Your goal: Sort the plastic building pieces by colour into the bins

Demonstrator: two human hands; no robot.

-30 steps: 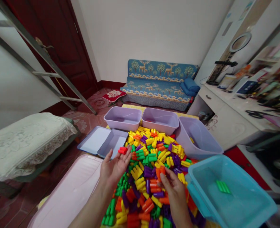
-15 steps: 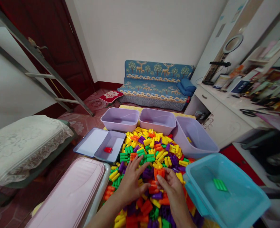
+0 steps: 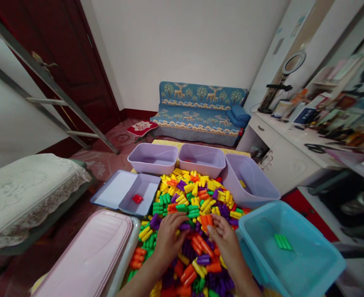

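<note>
Indoors, the right hand [image 3: 228,241] pinches an orange block [image 3: 204,222] as the left hand [image 3: 167,238], grip unclear, apparently picks another, needing careful lifting.

One camera is riding on the person's head, looking forward and down from above the near side of the tabletop [image 3: 166,142]. The left hand [image 3: 168,234] and right hand [image 3: 225,236] are showing close up at the lower centre, forearms coming in from the bottom edge. The view is spreading wide — taking in the door [image 3: 61,53] at left, the dresser [image 3: 288,156] at right — and reaching the sofa [image 3: 197,111] and the wall [image 3: 182,41] beyond.
</note>
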